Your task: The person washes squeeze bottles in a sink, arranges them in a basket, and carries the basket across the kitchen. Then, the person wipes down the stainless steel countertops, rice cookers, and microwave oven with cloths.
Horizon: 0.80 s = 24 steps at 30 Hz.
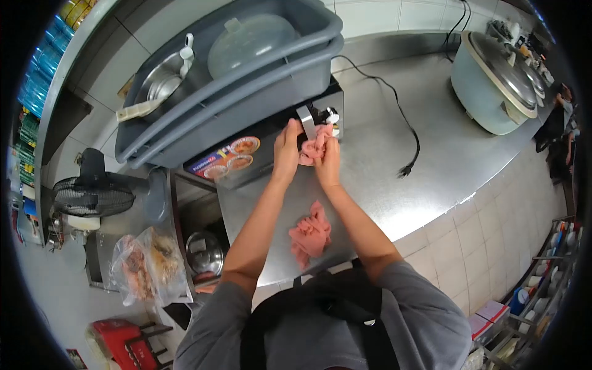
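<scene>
A black oven-like appliance (259, 161) with a picture label stands on the steel counter, under stacked grey bins. My left hand (287, 151) is at its front, beside a silver handle (306, 122); a bit of pink shows at its fingertips. My right hand (329, 161) has its fingers closed on a pink cloth (314, 147) near the appliance's knobs (333, 117). A second pink cloth (311, 235) lies crumpled on the counter nearer my body.
Grey bins (246, 80) hold pans and a translucent lid. A black cable (394, 92) runs over the counter (370, 179) towards a large pale cooker (496, 83). At the left are a black fan (92, 191) and bagged food (151, 265). People are at the far right.
</scene>
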Available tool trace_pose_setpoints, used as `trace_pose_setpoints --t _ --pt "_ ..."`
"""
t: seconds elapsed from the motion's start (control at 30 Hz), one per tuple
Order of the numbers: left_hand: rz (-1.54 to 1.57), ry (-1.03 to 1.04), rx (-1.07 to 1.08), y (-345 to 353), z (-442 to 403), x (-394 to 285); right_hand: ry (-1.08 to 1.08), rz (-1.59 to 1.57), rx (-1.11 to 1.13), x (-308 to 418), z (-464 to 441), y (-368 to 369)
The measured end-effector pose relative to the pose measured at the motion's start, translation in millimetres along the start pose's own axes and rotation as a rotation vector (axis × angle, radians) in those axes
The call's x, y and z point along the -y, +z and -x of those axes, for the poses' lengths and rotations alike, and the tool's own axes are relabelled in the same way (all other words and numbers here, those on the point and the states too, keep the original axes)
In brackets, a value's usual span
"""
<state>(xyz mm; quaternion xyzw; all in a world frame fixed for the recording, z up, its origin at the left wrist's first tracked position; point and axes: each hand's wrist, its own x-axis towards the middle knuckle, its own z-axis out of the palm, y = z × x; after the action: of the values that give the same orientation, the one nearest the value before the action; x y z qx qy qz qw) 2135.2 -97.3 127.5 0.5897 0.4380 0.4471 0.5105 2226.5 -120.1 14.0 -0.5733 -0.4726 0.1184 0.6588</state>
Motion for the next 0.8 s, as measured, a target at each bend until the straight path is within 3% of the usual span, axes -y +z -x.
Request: trace_pose_setpoints --t 0.07,0.13,0.2,0.27,0.37,0.47,0.5,0.53,0.6,0.67,0.73,0.8 --pt "-0.051 0.032 0.002 1.9 -2.3 0.0 0.242 -0.222 0.193 -24.4 18.6 -17.4" --pt "0.028 0.003 -0.030 0.5 -12.4 12.9 0.213 -0.356 0.237 -38.9 9.5 -7.9" --pt "-0.003 -0.001 -0.056 6.7 -9.1 2.4 0.145 -0.054 0.142 5.7 -7.3 -14.1" --pt "0.004 -0.047 -0.056 12.2 -4.8 1.8 -0.053 -0.114 0.063 30.0 -29.0 -13.4" --pt "-0.012 0.006 -0.118 13.6 -10.7 10.3 -0.071 -0.093 0.139 -21.9 -4.4 -18.8" --pt "-0.133 0.149 -0.218 28.1 -13.6 14.6 0.122 -0.035 0.312 -56.9 -1.4 -41.2" --pt "-0.199 0.123 -0.306 37.7 -11.0 7.7 0.115 -0.092 0.224 -44.1 -10.7 -53.5" --pt "-0.461 0.051 -0.382 39.4 -10.9 6.1 0.120 -0.147 0.136 -24.5 -15.4 -66.1" --pt "-0.352 0.165 -0.551 57.4 -14.6 12.8 0.012 -0.096 -0.004 18.6 -59.7 -66.3" --pt "-0.380 0.195 -0.590 56.7 -14.0 19.1 -0.230 -0.002 -0.066 35.7 -89.0 -47.0" --pt "-0.266 0.239 -0.612 51.4 -7.7 28.8 -0.234 -0.015 -0.060 34.7 -104.8 -26.9" --pt "-0.381 0.223 -0.600 40.3 -1.9 29.7 -0.233 -0.028 -0.052 26.4 -102.4 -13.2"
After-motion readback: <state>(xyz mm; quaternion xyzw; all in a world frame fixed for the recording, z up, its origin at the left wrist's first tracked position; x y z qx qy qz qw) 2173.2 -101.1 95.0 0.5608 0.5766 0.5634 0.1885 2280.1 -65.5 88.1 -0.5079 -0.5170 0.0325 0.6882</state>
